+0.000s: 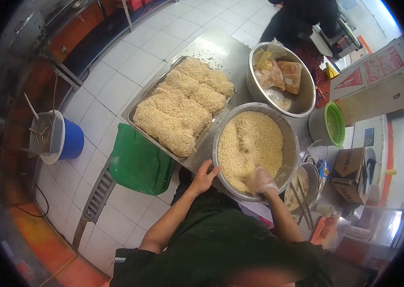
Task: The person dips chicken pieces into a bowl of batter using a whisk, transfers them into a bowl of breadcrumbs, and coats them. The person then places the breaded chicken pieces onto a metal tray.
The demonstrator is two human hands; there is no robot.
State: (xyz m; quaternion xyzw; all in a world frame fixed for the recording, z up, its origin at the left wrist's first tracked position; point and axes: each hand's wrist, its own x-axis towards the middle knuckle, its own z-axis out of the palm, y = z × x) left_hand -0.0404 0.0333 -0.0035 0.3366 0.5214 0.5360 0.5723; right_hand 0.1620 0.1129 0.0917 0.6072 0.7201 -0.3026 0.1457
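A large metal bowl [291, 139] full of pale breadcrumbs [269, 136] stands in front of me. My right hand [261, 181], in a clear plastic glove, reaches into the near side of the crumbs; its fingertips are hidden there. A crumb-coated lump [246, 136] rises from the middle of the bowl. My bare left hand [204, 178] is at the bowl's left side by the table edge, thumb and forefinger apart, thumb close to the rim. Beyond it, a metal tray [137, 125] carries a heap of breaded pieces [183, 103].
Behind the crumbs, another metal bowl [312, 103] contains bagged food. At right are a bowl of batter with tongs [302, 193], a green basket [335, 125] and a cardboard box [350, 170]. A green bin [140, 160] and blue bucket [72, 138] stand left. A person [302, 21] works beyond.
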